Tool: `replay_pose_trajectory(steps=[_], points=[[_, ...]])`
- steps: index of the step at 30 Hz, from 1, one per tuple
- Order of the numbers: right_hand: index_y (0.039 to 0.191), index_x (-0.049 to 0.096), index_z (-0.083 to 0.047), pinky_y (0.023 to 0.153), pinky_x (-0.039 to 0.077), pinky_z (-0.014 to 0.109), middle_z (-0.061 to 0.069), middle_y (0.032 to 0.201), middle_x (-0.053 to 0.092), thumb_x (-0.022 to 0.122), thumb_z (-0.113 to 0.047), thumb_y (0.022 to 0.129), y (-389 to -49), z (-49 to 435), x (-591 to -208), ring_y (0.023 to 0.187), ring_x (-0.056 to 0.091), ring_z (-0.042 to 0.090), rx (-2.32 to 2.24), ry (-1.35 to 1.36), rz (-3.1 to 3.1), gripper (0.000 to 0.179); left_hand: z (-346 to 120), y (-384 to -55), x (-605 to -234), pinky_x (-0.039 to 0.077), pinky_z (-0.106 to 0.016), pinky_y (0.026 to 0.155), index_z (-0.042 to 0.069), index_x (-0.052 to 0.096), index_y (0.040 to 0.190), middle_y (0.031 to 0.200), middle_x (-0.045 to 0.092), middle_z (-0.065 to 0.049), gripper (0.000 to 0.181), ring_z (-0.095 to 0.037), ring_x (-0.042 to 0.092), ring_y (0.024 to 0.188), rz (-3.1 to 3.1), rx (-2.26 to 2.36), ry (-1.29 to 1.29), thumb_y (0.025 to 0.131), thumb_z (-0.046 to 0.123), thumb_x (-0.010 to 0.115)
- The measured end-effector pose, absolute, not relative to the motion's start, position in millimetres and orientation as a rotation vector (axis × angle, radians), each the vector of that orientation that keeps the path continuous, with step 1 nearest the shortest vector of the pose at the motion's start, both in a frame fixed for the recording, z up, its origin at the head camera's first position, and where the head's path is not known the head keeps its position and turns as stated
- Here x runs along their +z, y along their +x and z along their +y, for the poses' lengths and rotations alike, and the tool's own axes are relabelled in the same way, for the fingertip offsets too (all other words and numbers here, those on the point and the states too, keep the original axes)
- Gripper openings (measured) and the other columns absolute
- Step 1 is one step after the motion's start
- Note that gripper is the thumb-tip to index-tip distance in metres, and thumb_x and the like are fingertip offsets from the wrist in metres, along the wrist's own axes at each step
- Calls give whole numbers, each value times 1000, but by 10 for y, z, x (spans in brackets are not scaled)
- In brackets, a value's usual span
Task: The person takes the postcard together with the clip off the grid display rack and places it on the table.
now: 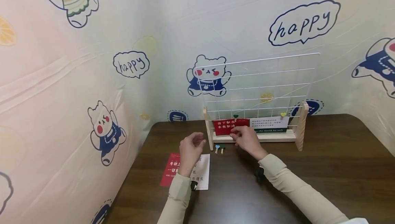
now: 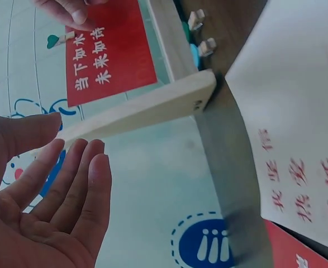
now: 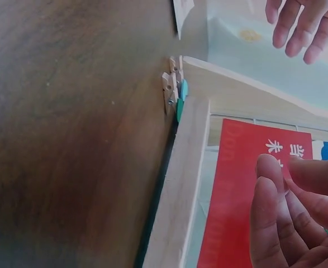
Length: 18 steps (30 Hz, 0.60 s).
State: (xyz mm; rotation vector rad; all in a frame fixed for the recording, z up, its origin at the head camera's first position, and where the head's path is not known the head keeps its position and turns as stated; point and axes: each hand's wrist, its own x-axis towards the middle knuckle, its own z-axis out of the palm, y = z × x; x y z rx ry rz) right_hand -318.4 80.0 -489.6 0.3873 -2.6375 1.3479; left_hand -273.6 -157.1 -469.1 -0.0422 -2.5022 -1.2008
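Note:
My left hand (image 1: 192, 150) hovers above two cards on the table, holding nothing, its fingers loosely bent and the thumb apart, as the left wrist view shows. Below it lie a red card (image 1: 167, 179) and a white card (image 1: 204, 169) with red lettering. My right hand (image 1: 248, 141) is in front of a red card (image 1: 222, 129) on the wire rack (image 1: 256, 90), its thumb and fingers loosely curved close to the card's face. A green heart peg (image 1: 236, 116) clips that card at its top edge. A white and green card (image 1: 268, 124) hangs beside it under a yellow heart peg (image 1: 283, 114).
Two small wooden pegs, one with a blue heart (image 1: 217, 147) and one with a green heart (image 1: 223, 147), lie before the rack's left foot. The wooden stand (image 1: 301, 131) holds the grid upright on the brown table (image 1: 333, 169). Printed cloth (image 1: 172, 38) hangs behind.

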Motion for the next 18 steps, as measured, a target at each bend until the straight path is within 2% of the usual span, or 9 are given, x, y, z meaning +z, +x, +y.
replay_pose_trajectory(steps=[9, 18], points=[[115, 76, 1, 52, 48, 27, 11, 78, 77, 73, -12, 97, -3197, 844, -4818, 53, 64, 9, 1338, 403, -2579, 23, -1425, -2839, -4633, 64, -38, 82, 8, 77, 117, 110, 80, -9, 26, -23, 78, 95, -2486, -1244, -102, 91, 8, 79], [116, 75, 2, 54, 54, 26, 14, 80, 76, 71, -11, 98, -3221, 907, -4715, 61, 74, 27, 1369, 417, -2546, 22, -1285, -2913, -4570, 64, -39, 85, 9, 77, 116, 114, 80, -10, 25, -24, 79, 98, -2484, -1239, -138, 93, 14, 79]])
